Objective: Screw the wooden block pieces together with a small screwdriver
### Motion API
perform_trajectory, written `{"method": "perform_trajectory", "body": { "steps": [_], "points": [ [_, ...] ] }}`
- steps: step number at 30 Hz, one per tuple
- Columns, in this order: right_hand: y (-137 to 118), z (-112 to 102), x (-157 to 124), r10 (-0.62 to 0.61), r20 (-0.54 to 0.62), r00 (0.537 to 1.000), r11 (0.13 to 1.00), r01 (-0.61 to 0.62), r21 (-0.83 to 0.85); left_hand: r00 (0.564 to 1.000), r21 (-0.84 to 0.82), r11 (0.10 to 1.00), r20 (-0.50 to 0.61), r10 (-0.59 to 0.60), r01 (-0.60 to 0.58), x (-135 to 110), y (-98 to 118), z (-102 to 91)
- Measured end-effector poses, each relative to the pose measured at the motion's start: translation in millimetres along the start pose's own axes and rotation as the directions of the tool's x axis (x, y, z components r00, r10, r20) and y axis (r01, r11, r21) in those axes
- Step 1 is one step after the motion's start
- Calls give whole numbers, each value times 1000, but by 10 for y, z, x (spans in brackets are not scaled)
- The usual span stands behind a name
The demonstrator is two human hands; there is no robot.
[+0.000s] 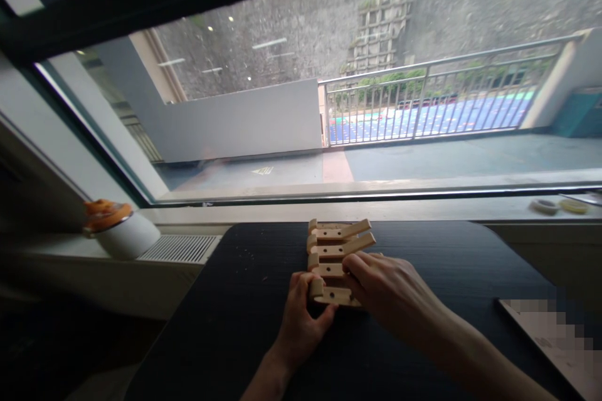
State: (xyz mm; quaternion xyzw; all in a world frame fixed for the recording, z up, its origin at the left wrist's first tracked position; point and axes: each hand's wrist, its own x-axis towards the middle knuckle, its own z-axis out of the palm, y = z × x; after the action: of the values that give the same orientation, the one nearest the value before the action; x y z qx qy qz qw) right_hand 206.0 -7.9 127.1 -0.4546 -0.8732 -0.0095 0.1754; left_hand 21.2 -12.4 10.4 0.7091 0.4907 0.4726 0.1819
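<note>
A light wooden rack (335, 252) with several folding pegs lies on the black table (235, 313), its long side pointing away from me. My left hand (301, 316) curls round the near left corner of the rack, with the thumb pressed against its front edge. My right hand (390, 297) lies over the near right part, fingers bent down onto the nearest pegs. Two pegs farther away stick out to the right. The fingertips of my right hand are partly hidden behind the wood.
A white pot with an orange lid (117, 229) stands on the left sill beside a vent grille (179, 249). Two small round things (557, 205) lie on the right sill. A pale board (555, 338) rests at the table's right edge. The window is straight ahead.
</note>
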Motion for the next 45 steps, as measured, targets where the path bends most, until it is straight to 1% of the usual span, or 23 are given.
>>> {"method": "perform_trajectory", "body": {
  "steps": [1, 3, 5, 8, 10, 12, 14, 15, 18, 20, 21, 23, 25, 27, 30, 32, 36, 40, 42, 45],
  "points": [
    [-6, 17, 10, -2, -11, 1000, 1000, 2, -3, 1000, -1, 1000, 2, 2, -2, 1, -1, 0],
    [-17, 53, 36, 41, -20, 999, 999, -41, -12, 1000, 2, 1000, 2, 7, -7, 1, -4, -1],
    [-20, 92, 58, 126, -24, 992, 992, -126, -28, 1000, 5, 1000, -1, 11, -11, -1, -8, -2],
    [0, 143, 72, 228, -66, 971, 971, -232, -54, 999, -1, 1000, -12, 31, -31, -5, -15, 0],
    [30, 153, 72, 261, -89, 961, 961, -267, -72, 999, -6, 999, -17, 43, -44, -7, -18, 4],
    [60, 133, 65, 267, -72, 961, 958, -273, -93, 999, -10, 999, -20, 38, -39, -7, -20, 6],
    [76, 89, 49, 243, -35, 969, 964, -245, -103, 1000, -16, 1000, -18, 23, -23, -9, -21, 7],
    [77, 65, 38, 210, -14, 978, 973, -210, -98, 1000, -21, 1000, -15, 16, -16, -10, -22, 8],
    [56, 18, -1, 55, 43, 998, 996, -52, -65, 1000, -32, 999, 2, 8, -8, -18, -32, 11],
    [36, 16, -20, -29, 69, 997, 998, 32, -48, 1000, -34, 999, 8, 14, -14, -22, -42, 15],
    [28, 22, -24, -49, 76, 996, 997, 53, -47, 1000, -34, 999, 9, 17, -17, -23, -47, 18],
    [18, 40, -19, -49, 88, 995, 997, 54, -60, 1000, -35, 999, 8, 17, -17, -23, -54, 22],
    [15, 56, 0, 10, 112, 994, 996, 0, -86, 1000, -33, 999, 6, 15, -15, -19, -59, 22],
    [21, 70, 21, 117, 124, 985, 988, -104, -111, 1000, -27, 999, 3, 21, -21, -14, -60, 19],
    [37, 74, 39, 266, 87, 960, 958, -253, -131, 999, -24, 999, 2, 35, -35, -11, -56, 10],
    [44, 51, 38, 300, 69, 951, 947, -288, -143, 999, -26, 999, 0, 40, -40, -12, -50, 6],
    [55, -68, 15, 263, 109, 959, 959, -247, -140, 1000, -37, 999, -3, 22, -22, -6, -40, 6],
    [85, -183, -7, 131, 146, 981, 990, -121, -71, 1000, -51, 999, -5, 19, -19, 2, -43, 9],
    [102, -208, -5, 69, 173, 983, 997, -63, -43, 1000, -54, 998, -8, 22, -23, -2, -45, 9],
    [112, -213, 14, 46, 207, 977, 998, -38, -40, 1000, -49, 999, -8, 24, -25, -10, -47, 10]
  ]
}}
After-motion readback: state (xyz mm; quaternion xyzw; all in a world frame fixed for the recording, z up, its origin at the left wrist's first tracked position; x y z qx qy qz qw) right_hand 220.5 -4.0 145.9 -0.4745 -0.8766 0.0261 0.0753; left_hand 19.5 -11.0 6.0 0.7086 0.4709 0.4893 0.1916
